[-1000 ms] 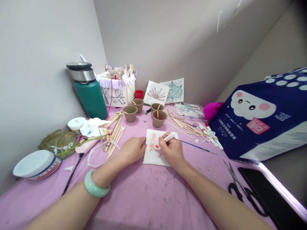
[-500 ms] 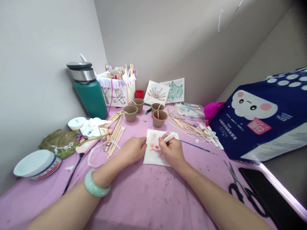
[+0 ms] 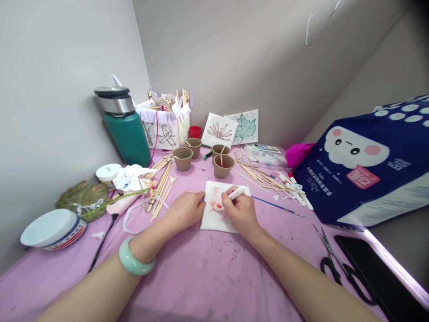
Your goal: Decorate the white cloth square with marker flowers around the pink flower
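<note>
A white square cloth (image 3: 214, 220) with red-orange drawn marks lies on the pink table cover (image 3: 201, 277). My right hand (image 3: 239, 212) rests on the cloth and grips a white marker (image 3: 234, 193), its red tip touching the drawing. My left hand (image 3: 185, 209) lies curled on the cloth's left edge and holds it flat. A pale green bangle (image 3: 134, 264) circles my left wrist.
Brown paper cups (image 3: 223, 165), wooden sticks (image 3: 162, 183), markers (image 3: 295, 185) and a thin brush (image 3: 278, 205) lie behind the cloth. A green flask (image 3: 125, 129) and a craft box (image 3: 166, 125) stand at the back left. Scissors (image 3: 338, 264), a black phone (image 3: 378, 273) and a blue bag (image 3: 365, 165) are at right; a bowl (image 3: 50, 229) at left.
</note>
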`<move>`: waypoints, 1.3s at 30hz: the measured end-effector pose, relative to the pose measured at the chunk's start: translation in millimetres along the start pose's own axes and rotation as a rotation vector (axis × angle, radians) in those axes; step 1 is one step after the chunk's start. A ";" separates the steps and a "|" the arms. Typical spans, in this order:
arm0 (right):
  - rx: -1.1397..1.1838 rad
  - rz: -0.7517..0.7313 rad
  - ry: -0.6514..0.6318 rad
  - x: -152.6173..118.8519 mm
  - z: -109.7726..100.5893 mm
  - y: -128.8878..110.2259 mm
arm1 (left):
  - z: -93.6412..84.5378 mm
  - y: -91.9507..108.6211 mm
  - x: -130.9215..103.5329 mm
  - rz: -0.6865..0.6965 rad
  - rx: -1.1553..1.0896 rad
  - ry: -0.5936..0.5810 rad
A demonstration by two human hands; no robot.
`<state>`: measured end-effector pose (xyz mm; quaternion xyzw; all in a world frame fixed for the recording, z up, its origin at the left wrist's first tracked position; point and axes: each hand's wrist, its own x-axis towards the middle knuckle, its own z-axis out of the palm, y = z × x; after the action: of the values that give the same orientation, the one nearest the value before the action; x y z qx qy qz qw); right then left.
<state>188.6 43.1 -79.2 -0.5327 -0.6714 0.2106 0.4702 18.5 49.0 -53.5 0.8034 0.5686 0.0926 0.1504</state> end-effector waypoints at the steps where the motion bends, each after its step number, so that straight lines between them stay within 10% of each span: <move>1: 0.004 -0.002 -0.003 -0.5 0.3 0.0 | 0.0 0.0 0.0 0.001 0.001 0.001; 39: 0.064 0.017 -0.076 -0.5 6.7 -4.7 | 2.3 -1.0 1.8 0.001 0.012 0.008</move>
<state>180.4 42.5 -78.8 -0.5145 -0.6773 0.2560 0.4593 18.9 50.7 -56.1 0.8042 0.5693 0.0925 0.1434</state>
